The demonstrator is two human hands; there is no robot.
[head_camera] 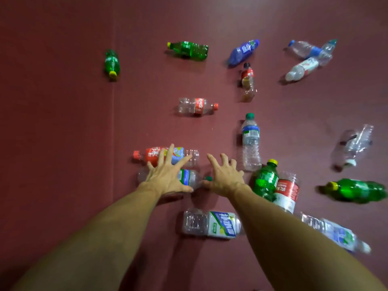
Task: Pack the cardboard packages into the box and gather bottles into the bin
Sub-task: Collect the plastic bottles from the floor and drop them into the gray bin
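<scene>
The left hand [168, 177] and right hand [225, 178] are spread wide, mid frame, holding nothing. The clear bottle [192, 178] under them looks light and squashy; grab its middle.

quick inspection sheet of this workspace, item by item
surface: dark red surface, with a seam running up its left part
job's things: many plastic bottles lying scattered, among them a far-left green bottle, a red-capped bottle under the left fingers and a clear bottle between the hands; no box, bin or cardboard packages in view
clutter: nothing seen
hands: left hand has its fingers spread over the red-capped bottle and the clear bottle; right hand has its fingers spread beside the clear bottle's green cap; neither grips anything, and contact cannot be told
cables: nothing seen
surroundings: nothing seen beyond the surface
</scene>
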